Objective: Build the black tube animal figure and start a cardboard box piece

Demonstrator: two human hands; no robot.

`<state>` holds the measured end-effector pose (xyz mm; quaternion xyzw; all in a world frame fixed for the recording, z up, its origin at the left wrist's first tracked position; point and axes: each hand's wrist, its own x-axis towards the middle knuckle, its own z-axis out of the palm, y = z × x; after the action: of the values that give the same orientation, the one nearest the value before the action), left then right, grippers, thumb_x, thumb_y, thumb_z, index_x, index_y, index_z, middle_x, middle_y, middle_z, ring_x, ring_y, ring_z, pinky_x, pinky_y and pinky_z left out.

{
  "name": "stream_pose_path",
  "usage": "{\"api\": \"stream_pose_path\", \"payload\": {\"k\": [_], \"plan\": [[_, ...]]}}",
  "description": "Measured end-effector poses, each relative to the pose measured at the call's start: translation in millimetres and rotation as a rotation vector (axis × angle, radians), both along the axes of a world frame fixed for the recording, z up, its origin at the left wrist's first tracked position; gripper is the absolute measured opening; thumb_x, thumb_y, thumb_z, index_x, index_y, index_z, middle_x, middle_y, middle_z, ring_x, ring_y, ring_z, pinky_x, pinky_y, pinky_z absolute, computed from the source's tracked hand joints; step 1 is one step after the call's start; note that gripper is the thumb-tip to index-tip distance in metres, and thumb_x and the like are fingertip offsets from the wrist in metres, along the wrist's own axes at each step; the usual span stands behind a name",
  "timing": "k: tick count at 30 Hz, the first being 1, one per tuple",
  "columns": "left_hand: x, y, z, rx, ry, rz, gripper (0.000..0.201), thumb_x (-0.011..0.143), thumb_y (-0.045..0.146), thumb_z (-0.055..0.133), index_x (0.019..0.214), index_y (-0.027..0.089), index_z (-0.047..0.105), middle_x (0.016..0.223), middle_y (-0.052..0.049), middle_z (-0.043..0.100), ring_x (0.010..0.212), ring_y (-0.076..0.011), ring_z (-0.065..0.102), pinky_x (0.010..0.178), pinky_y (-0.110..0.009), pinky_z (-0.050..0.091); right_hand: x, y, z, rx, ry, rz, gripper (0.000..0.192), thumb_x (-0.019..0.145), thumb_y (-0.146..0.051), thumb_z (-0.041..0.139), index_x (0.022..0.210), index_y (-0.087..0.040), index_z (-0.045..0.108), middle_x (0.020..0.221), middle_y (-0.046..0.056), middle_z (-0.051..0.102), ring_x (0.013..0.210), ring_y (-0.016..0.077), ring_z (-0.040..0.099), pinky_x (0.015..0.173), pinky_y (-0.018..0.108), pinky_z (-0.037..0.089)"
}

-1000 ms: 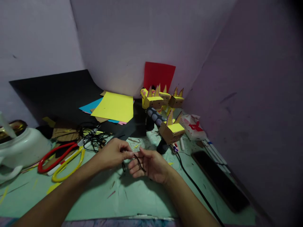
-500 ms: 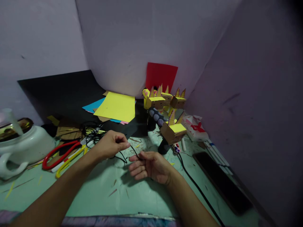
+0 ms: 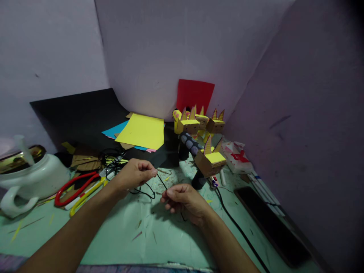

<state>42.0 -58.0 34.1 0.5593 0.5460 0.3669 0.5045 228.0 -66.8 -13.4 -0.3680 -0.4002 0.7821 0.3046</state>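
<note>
Black cord (image 3: 162,181), one: short straight span between both hands, above the green surface (image 3: 113,242). Left hand (image 3: 136,175): thumb and fingertips pinching it. Right hand (image 3: 186,201): palm open a moment ago, now curled, thumb pressing cord to fingers. Consequence, by my reading: span controlled from both ends.

Observed bare left hand (image 3: 138,174) pinched at the fingertips (image 3: 154,172), with bare left forearm (image 3: 88,222) angled toward eight o'clock. Found bare right hand (image 3: 186,203) at the left's four o'clock, likewise pinched, with lower fingers (image 3: 171,207) loosely curled and bare right forearm (image 3: 226,240) toward five.
</note>
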Motion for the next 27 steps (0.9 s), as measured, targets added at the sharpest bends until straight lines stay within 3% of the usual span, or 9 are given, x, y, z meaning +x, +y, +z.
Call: {"api": "stream_pose_path", "payload": {"k": [4, 6, 9, 14, 16, 22, 27], "plan": [[0.5, -5.3, 0.9, -0.142, -0.313, -0.042, 0.024, 0.062, 0.034, 0.068, 0.065, 0.013, 0.056, 0.057, 0.001, 0.054, 0.041, -0.0032, 0.032, 0.038, -0.017, 0.018, -0.8, 1.4, 3.2, 0.090, 0.045, -0.151, 0.029, 0.060, -0.035, 0.075, 0.069, -0.009, 0.067, 0.071, 0.006, 0.067, 0.046, 0.0050, 0.054, 0.037, 0.013, 0.037], [4.2, -7.6, 4.2, -0.162, -0.364, -0.090, 0.024, 0.061, 0.032, 0.069, 0.069, 0.012, 0.060, 0.057, 0.001, 0.055, 0.040, -0.0030, 0.033, 0.038, -0.017, 0.018, -2.3, 2.6, 5.1, 0.109, 0.108, -0.240, 0.026, 0.060, -0.033, 0.075, 0.071, -0.010, 0.066, 0.079, 0.006, 0.068, 0.047, 0.0049, 0.054, 0.035, 0.012, 0.036], [15.1, -7.4, 14.3, -0.088, -0.273, -0.166, 0.021, 0.062, 0.032, 0.066, 0.066, 0.012, 0.064, 0.048, 0.003, 0.049, 0.037, -0.0033, 0.029, 0.037, -0.018, 0.018, -6.8, 4.9, 7.3, 0.116, 0.250, -0.274, 0.025, 0.061, -0.033, 0.074, 0.069, -0.011, 0.064, 0.081, 0.006, 0.067, 0.046, 0.0057, 0.055, 0.029, 0.011, 0.034], [36.4, 2.1, 27.9, 0.237, 0.008, -0.150, 0.011, 0.053, 0.023, 0.068, 0.055, 0.013, 0.069, 0.061, -0.002, 0.058, 0.058, -0.0125, 0.051, 0.055, -0.024, 0.038, -14.0, 6.6, 7.1, 0.036, 0.448, -0.236, 0.031, 0.059, -0.036, 0.075, 0.074, -0.015, 0.058, 0.073, 0.000, 0.064, 0.045, 0.0077, 0.059, 0.031, 0.013, 0.042], [40.6, 5.9, 23.6, 0.221, -0.005, -0.118, 0.013, 0.053, 0.025, 0.068, 0.057, 0.013, 0.070, 0.059, -0.002, 0.057, 0.058, -0.0134, 0.052, 0.055, -0.025, 0.039, -14.7, 5.8, 5.8, 0.021, 0.450, -0.219, 0.032, 0.062, -0.038, 0.073, 0.078, -0.015, 0.056, 0.075, 0.001, 0.065, 0.042, 0.0074, 0.058, 0.032, 0.014, 0.043], [34.3, 10.7, -1.8, -0.091, -0.220, 0.087, 0.024, 0.052, 0.028, 0.072, 0.068, 0.012, 0.066, 0.057, 0.000, 0.059, 0.045, -0.0055, 0.038, 0.043, -0.019, 0.024, -12.2, 3.9, 2.1, 0.012, 0.340, -0.199, 0.031, 0.060, -0.035, 0.074, 0.074, -0.010, 0.061, 0.050, -0.004, 0.054, 0.031, 0.0041, 0.046, 0.028, 0.014, 0.037], [27.9, 13.8, -3.5, -0.073, -0.246, 0.125, 0.029, 0.049, 0.032, 0.074, 0.063, 0.011, 0.060, 0.043, 0.006, 0.044, 0.039, -0.0036, 0.030, 0.040, -0.018, 0.018, -11.2, 6.6, 0.3, 0.006, 0.226, -0.295, 0.035, 0.056, -0.034, 0.075, 0.077, -0.009, 0.065, 0.047, -0.004, 0.054, 0.031, 0.0039, 0.044, 0.029, 0.015, 0.036]]}}
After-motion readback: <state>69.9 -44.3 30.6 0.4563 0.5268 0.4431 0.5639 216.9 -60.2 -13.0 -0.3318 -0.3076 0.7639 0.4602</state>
